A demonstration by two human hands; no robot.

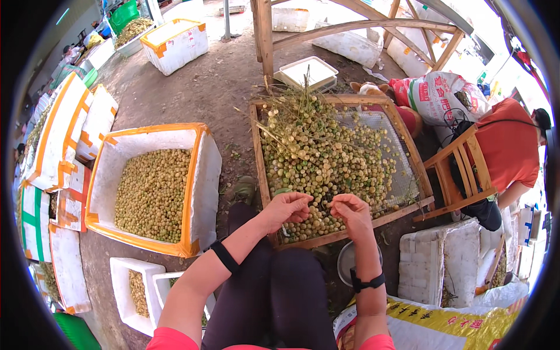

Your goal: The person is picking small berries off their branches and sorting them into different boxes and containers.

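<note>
Pinching small green-yellow fruits at the near edge of the mesh-bottomed wooden sorting tray [263, 175], the left hand [287, 209] and right hand [350, 210] curl their fingers closed around single pieces; a light, steady grip suits this best. Just beyond them lies the fruit heap [321, 151], with stems pointing away. Left of the hands stands a foam box of sorted fruit [153, 192]. Farther right, another person [504, 149] sits.

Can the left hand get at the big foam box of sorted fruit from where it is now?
Probably yes. The left hand is over the near edge of the wooden sieve tray, and the foam box sits open-topped right beside it with nothing between.
</note>
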